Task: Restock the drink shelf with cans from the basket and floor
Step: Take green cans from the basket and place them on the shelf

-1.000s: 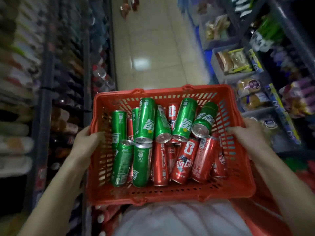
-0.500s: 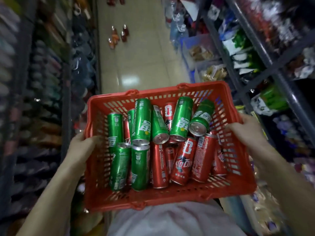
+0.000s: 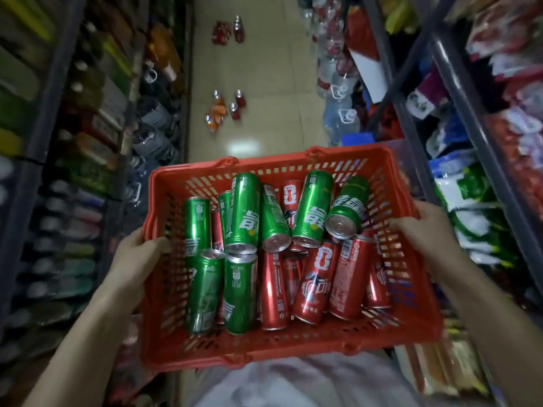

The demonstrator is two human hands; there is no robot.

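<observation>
I carry a red plastic basket [image 3: 293, 346] at waist height in a shop aisle. Several green cans [image 3: 244, 212] and several red cans [image 3: 316, 282] lie heaped inside it. My left hand [image 3: 138, 254] grips the basket's left rim, thumb over the edge. My right hand [image 3: 423, 227] grips the right rim the same way. Further down the aisle, a cluster of cans [image 3: 224, 110] stands on the tiled floor, and a second red cluster [image 3: 227, 30] stands beyond it.
The drink shelf [image 3: 88, 127] with bottles runs along the left. Snack shelves [image 3: 476, 142] line the right, with large water bottles [image 3: 338, 113] at their foot. The tiled floor [image 3: 264, 71] runs between them.
The view has moved forward along the aisle and tipped up, bringing the floor cans into sight. Both hands keep the same hold on the basket rims.
</observation>
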